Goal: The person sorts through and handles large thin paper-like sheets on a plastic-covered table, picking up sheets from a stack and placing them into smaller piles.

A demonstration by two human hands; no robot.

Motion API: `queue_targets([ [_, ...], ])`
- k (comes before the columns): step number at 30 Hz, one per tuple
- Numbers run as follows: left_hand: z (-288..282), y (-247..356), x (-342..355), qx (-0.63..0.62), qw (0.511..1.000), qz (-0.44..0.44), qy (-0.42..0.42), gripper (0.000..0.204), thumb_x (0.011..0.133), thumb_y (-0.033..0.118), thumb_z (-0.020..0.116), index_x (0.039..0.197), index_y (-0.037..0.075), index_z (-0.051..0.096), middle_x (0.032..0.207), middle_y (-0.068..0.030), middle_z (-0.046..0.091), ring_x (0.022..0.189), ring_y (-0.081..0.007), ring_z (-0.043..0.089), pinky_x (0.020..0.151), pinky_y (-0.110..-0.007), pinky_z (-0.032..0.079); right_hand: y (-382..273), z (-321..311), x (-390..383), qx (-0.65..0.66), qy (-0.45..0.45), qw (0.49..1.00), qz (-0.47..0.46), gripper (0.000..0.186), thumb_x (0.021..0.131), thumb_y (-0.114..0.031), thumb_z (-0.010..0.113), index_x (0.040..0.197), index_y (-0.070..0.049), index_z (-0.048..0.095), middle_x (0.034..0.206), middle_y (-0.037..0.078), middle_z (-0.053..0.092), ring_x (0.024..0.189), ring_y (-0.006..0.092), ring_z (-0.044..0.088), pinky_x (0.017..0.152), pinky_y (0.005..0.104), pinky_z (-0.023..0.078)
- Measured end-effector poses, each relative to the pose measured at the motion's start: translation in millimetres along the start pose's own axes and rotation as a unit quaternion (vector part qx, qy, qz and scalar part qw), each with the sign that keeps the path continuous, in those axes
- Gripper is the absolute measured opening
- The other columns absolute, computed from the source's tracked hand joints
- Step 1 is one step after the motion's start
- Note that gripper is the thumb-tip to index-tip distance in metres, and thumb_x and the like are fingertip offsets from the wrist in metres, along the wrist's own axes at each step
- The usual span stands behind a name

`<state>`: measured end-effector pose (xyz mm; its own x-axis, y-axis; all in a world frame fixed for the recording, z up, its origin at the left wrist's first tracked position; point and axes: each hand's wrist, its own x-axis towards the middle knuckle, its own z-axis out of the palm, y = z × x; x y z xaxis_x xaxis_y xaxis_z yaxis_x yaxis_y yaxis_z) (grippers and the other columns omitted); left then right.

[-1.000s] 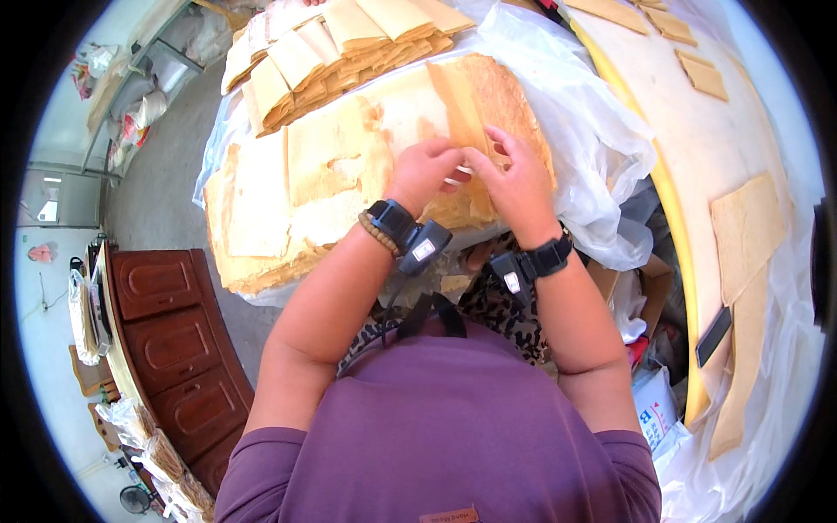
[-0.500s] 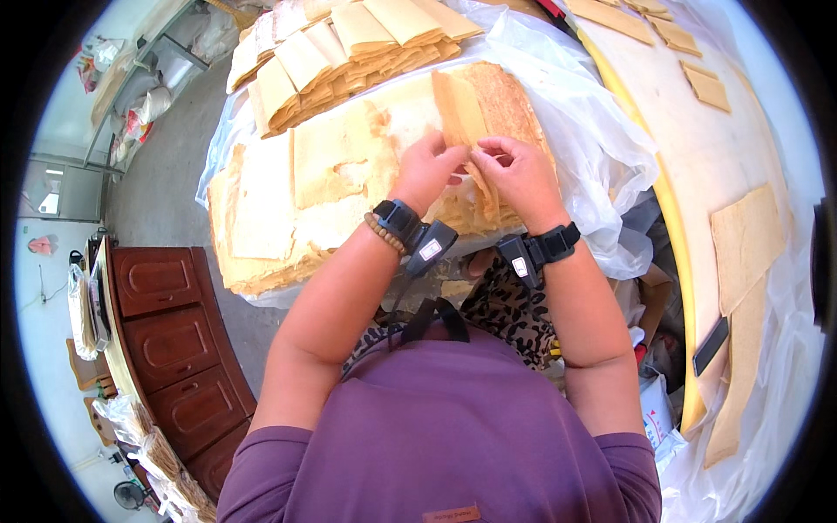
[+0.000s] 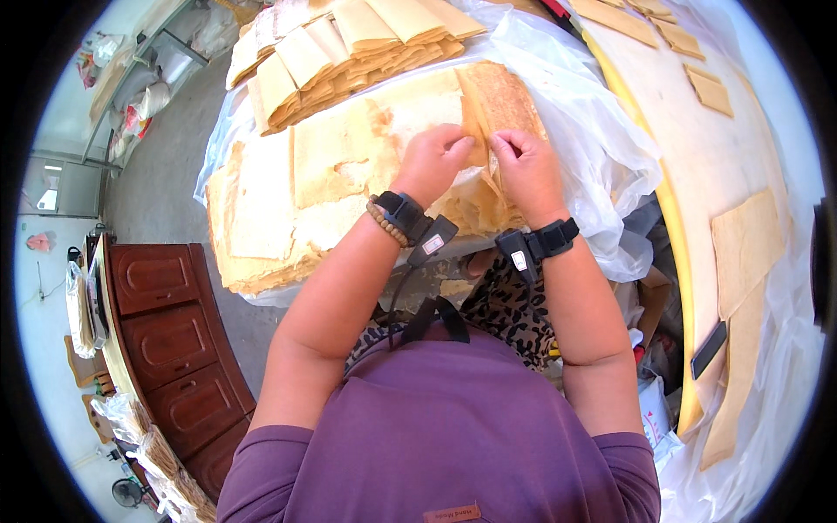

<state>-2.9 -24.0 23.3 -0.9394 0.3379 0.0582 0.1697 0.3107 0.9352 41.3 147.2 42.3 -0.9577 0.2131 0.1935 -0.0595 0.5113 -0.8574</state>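
A thick stack of thin tan sheets with ragged edges lies before me. Near its right end, a narrow upright fold of a thin tan sheet runs between my hands. My left hand is closed, thumb and forefinger pinching the left side of this fold. The right hand is closed too, its thumb and forefinger pinching the fold's right side close to the near edge. Right of the fold the stack's top is browner and rougher. What the lower fingers of both hands do is hidden.
Folded tan sheets lie in overlapping rows behind the stack. Crumpled clear plastic spreads at its right. A pale table with a yellow edge carries flat tan pieces and a phone. A red-brown cabinet stands left.
The sheet's flap, which leaned left, now stands as a narrower fold farther right. My hands have moved slightly apart, the right one a little to the right.
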Motion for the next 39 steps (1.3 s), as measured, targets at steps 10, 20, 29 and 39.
queue_targets([
  [10, 9.8, -0.1, -4.2, -0.006, 0.999, -0.046, -0.003, 0.024, 0.085, 0.021, 0.064, 0.093, -0.001, 0.071, 0.083, -0.0165, 0.070, 0.074, -0.0243, 0.068, 0.070, -0.034, 0.053, 1.8, -4.9, 11.2, 0.050, -0.012, 0.997, 0.061, 0.032, 0.090, -0.027, 0.066, 0.103, 0.001, 0.067, 0.087, 0.010, 0.071, 0.083, 0.0221, 0.070, 0.073, 0.0331, 0.054],
  [20, 10.2, 15.3, 3.0, -0.120, 0.979, -0.162, 0.033, 0.028, 0.088, 0.026, 0.064, 0.093, -0.001, 0.070, 0.086, -0.0182, 0.069, 0.075, -0.0292, 0.068, 0.071, -0.038, 0.053, -6.0, -9.9, 14.4, -0.146, -0.024, 0.988, -0.053, 0.021, 0.083, -0.018, 0.067, 0.100, -0.006, 0.070, 0.097, 0.017, 0.069, 0.088, 0.0328, 0.067, 0.075, 0.0378, 0.053],
  [29, 3.6, 25.6, 0.3, 0.194, 0.980, 0.019, 0.045, 0.031, 0.091, 0.030, 0.062, 0.093, 0.001, 0.071, 0.083, -0.0214, 0.068, 0.078, -0.0393, 0.065, 0.071, -0.044, 0.051, -10.2, -7.4, 31.5, -0.222, -0.023, 0.957, -0.183, 0.014, 0.085, -0.019, 0.065, 0.092, -0.008, 0.071, 0.091, 0.014, 0.069, 0.080, 0.0313, 0.067, 0.069, 0.0382, 0.053],
  [39, 1.2, 9.5, -2.4, 0.103, 0.992, -0.044, 0.052, 0.035, 0.092, 0.031, 0.061, 0.092, -0.003, 0.069, 0.078, -0.0231, 0.067, 0.074, -0.0367, 0.066, 0.068, -0.042, 0.051, -6.1, -15.8, 33.2, -0.110, -0.097, 0.989, 0.038, 0.032, 0.084, -0.029, 0.069, 0.095, 0.001, 0.070, 0.078, 0.016, 0.070, 0.073, 0.0295, 0.068, 0.071, 0.0390, 0.052],
])
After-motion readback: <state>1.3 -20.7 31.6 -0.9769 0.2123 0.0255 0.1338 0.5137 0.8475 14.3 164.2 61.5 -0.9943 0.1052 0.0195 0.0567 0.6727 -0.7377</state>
